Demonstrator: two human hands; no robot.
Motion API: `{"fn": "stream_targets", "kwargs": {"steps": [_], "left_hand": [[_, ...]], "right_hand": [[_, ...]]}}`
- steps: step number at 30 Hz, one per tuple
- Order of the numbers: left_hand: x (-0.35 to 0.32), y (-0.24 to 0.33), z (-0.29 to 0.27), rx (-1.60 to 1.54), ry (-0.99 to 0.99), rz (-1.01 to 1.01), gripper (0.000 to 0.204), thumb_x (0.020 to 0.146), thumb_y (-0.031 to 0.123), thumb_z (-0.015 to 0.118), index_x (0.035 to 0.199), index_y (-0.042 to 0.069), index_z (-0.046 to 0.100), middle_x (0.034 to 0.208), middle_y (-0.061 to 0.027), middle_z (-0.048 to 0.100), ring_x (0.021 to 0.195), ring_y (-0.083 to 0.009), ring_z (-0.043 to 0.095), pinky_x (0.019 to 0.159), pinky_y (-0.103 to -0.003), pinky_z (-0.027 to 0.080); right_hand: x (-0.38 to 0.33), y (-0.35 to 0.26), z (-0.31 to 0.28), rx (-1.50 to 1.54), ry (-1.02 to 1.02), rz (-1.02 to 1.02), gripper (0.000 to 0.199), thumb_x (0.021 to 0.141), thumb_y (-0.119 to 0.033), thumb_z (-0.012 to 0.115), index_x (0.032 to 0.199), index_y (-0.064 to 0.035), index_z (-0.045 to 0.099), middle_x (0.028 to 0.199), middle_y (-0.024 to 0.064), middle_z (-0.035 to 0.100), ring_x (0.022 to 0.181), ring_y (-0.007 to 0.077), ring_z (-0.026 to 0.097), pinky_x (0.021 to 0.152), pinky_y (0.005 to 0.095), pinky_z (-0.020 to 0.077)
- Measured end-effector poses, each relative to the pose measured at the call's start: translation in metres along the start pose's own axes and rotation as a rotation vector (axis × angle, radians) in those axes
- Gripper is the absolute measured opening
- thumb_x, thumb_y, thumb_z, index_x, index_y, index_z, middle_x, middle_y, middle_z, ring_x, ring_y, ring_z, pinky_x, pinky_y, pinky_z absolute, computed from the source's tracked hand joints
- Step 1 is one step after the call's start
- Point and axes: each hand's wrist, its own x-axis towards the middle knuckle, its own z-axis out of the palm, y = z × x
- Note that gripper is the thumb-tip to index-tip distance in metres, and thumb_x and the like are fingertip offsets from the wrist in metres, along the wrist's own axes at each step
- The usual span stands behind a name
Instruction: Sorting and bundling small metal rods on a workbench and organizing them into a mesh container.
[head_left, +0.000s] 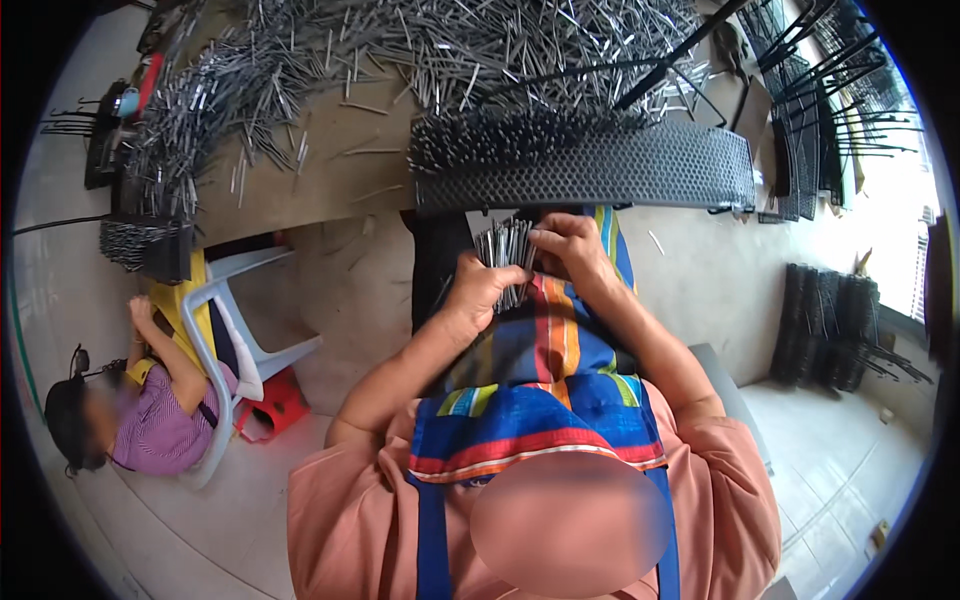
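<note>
A bundle of thin silvery metal rods (505, 262) stands roughly upright over my lap, with my left hand (482, 288) closed around its lower part, thumb across the front. My right hand (572, 250) is at the bundle's upper right edge, its fingers bent and pinched together. Whatever is between those fingertips is too small to make out. Just beyond both hands, at the table's edge, sits a long black perforated metal rack (600, 172) with honeycomb holes. Many dark-tipped rods (500, 140) stand in its left and back part; the front and right holes show bare.
Loose metal rods (330, 40) lie heaped over the brown table (300, 195). A black bar (665, 72) slants above the rack. At left a person in purple (170, 420) sits on a pale plastic chair (212, 350). Black racks (825, 325) stand on the floor at right.
</note>
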Motion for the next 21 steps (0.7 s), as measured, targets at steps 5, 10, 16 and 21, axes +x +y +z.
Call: {"fn": "stream_targets", "kwargs": {"steps": [5,10,16,21], "left_hand": [[0.004,-0.012,-0.004,-0.048,-0.001,0.0,0.029,0.069,-0.01,0.068,0.095,0.002,0.069,0.09,-0.0016,0.069,0.079,-0.0121,0.066,0.071,-0.027,0.054],[0.008,-0.013,-0.021,-0.111,-0.02,-0.155,0.029,0.075,-0.008,0.068,0.102,0.001,0.066,0.089,-0.0065,0.07,0.076,-0.0178,0.068,0.07,-0.033,0.057],[-0.005,0.003,0.007,-0.203,-0.191,-0.037,0.029,0.077,-0.008,0.066,0.104,-0.001,0.065,0.082,-0.0093,0.068,0.067,-0.0207,0.069,0.059,-0.032,0.058],[0.025,-0.003,0.019,-0.144,-0.051,-0.106,0.026,0.076,-0.008,0.066,0.101,-0.001,0.065,0.082,-0.0107,0.069,0.064,-0.0217,0.069,0.06,-0.032,0.058]], "right_hand": [[0.01,0.006,-0.008,0.071,-0.144,0.035,0.012,0.088,-0.012,0.065,0.079,-0.0039,0.064,0.063,-0.0026,0.056,0.054,0.0051,0.048,0.049,0.0225,0.0355],[0.009,0.001,-0.027,0.03,0.165,-0.221,0.008,0.091,-0.01,0.062,0.088,-0.003,0.067,0.07,-0.0012,0.06,0.062,0.007,0.054,0.058,0.0214,0.0423],[0.028,-0.029,-0.053,-0.013,0.458,-0.744,0.01,0.09,0.001,0.059,0.095,0.0015,0.068,0.074,-0.0003,0.059,0.062,0.0049,0.052,0.056,0.0195,0.0414],[0.05,-0.034,-0.055,-0.152,0.443,-0.862,0.013,0.086,0.005,0.062,0.095,0.0003,0.069,0.079,0.001,0.059,0.059,0.0046,0.05,0.052,0.0205,0.0385]]}}
